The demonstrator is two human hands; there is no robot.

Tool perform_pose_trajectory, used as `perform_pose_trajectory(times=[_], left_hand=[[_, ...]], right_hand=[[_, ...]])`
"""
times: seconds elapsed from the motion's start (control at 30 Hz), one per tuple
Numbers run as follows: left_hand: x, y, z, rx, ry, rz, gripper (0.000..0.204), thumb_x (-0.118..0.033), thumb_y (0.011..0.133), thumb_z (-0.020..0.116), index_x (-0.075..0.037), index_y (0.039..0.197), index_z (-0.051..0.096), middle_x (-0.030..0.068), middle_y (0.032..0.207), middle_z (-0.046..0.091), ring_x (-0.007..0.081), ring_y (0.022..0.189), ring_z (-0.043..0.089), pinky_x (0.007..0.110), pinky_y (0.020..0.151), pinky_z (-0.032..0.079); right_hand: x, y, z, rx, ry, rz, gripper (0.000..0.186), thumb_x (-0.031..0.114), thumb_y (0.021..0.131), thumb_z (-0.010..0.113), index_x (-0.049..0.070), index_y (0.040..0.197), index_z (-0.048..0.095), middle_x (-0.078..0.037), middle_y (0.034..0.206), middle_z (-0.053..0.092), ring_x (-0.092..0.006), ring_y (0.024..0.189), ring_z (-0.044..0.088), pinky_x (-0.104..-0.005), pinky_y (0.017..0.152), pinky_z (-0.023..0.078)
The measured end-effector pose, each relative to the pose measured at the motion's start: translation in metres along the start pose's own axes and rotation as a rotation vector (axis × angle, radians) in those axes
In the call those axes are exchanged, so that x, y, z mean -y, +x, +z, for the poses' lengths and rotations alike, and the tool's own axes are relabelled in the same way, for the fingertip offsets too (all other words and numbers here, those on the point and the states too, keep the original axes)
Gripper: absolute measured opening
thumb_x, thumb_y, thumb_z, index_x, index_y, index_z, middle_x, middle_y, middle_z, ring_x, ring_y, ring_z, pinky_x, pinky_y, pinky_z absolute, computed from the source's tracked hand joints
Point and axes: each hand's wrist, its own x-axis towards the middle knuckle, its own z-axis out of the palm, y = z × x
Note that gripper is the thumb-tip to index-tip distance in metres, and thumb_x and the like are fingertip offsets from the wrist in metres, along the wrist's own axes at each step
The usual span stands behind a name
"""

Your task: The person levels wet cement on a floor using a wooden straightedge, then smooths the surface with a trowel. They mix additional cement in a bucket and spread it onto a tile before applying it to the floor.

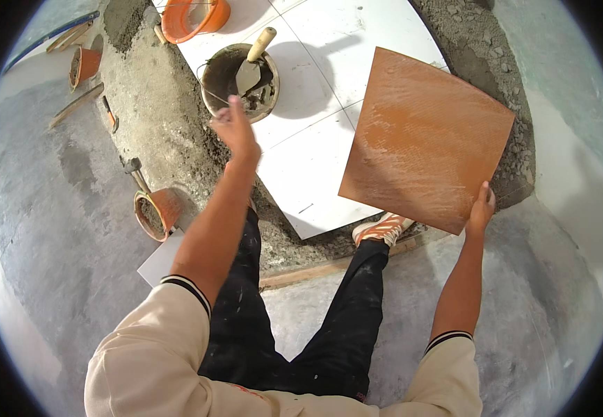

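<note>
My right hand [481, 208] grips the lower right corner of a large square tile [427, 139], whose reddish-brown, ribbed face with whitish streaks is turned toward me. The tile is raised and tilted over the white tiles. Close to the near rim of a mortar bucket [222, 73] is my left hand [235, 135], its fingers curled; whatever they may hold is hidden. A thin wire handle on the bucket runs toward that hand, but contact is unclear. Inside the bucket, a trowel [249, 73] with a wooden grip leans among grey mortar remains.
White tiles [301, 153] lie in front of me, with rough mortar [155, 118] along their left side and rubble [486, 62] at right. An orange bucket [194, 21] stands farther back. Small orange pails [162, 212] and a hammer [133, 170] are at left. A wooden strip [301, 274] edges the mortar.
</note>
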Motion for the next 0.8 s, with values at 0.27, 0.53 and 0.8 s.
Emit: perform_pose_trajectory(times=[0.27,0.53,0.8], left_hand=[[-0.055,0.106,-0.018,0.378,0.049,-0.349,0.039,-0.024,0.107,0.065,-0.007,0.141,0.055,0.0013,0.103,0.072,0.0146,0.096,0.068,0.036,0.086,0.050],[-0.008,0.147,-0.093,0.410,0.240,-0.325,0.043,-0.021,0.111,0.058,-0.005,0.151,0.053,0.0048,0.109,0.074,0.0167,0.094,0.069,0.038,0.089,0.055],[-0.024,0.075,-0.143,0.246,-0.188,-0.775,0.034,-0.027,0.111,0.055,-0.008,0.138,0.058,0.0016,0.112,0.066,0.0176,0.104,0.062,0.036,0.090,0.053]], right_hand=[[0.027,-0.068,0.004,-0.299,-0.230,0.041,0.086,0.056,0.100,0.068,-0.002,0.157,0.042,-0.026,0.137,0.059,-0.0380,0.120,0.065,-0.0470,0.097,0.055],[0.193,-0.189,0.115,0.075,-0.260,-0.655,0.031,0.023,0.108,0.063,-0.003,0.126,0.068,-0.017,0.124,0.068,-0.0301,0.114,0.066,-0.0425,0.097,0.053],[0.394,-0.238,0.398,0.671,-0.028,-0.789,0.028,0.024,0.108,0.062,-0.001,0.117,0.071,-0.010,0.096,0.074,-0.0216,0.094,0.072,-0.0344,0.084,0.054]])
